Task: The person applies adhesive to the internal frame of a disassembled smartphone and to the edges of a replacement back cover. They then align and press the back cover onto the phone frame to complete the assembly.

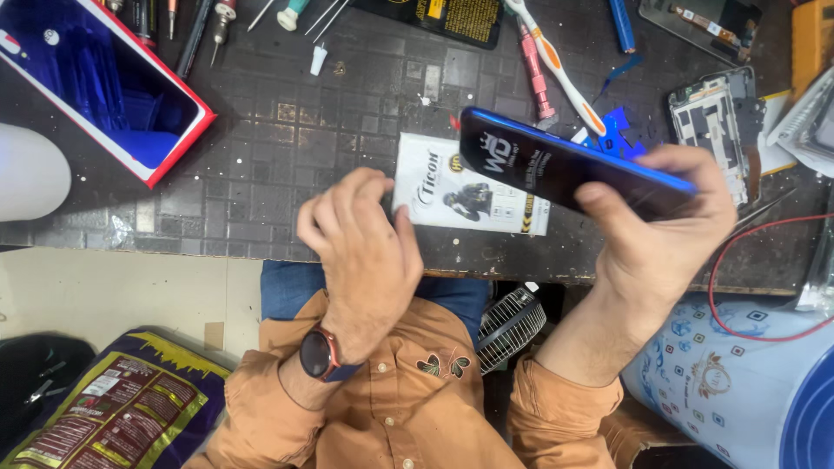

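Phone: I am seeing the right hand (665, 230) gripping a dark blue phone (565, 169) by its far end, thumb on the near face, and holding it tilted above the worktable (287, 148).
Left hand: the left hand (365, 252) is hovering empty, fingers loosely curled, just beside a white card packet (452, 195); a watch (320, 354) is sitting on that wrist.
Clutter behind: a toothbrush (556, 65) and a pink tool (534, 74) are lying just beyond the phone; a stripped phone frame (717, 122) is lying near the right hand's knuckles.
Left side: a red-rimmed tray (178, 143) with a blue inside is sitting well apart from both hands.
Edges: I am noting the table's front edge running just under the wrists, a small fan (508, 326) below it, and a red wire (764, 260) looping past the right wrist.
Open room: bare tiled surface is showing between the tray and the left hand.
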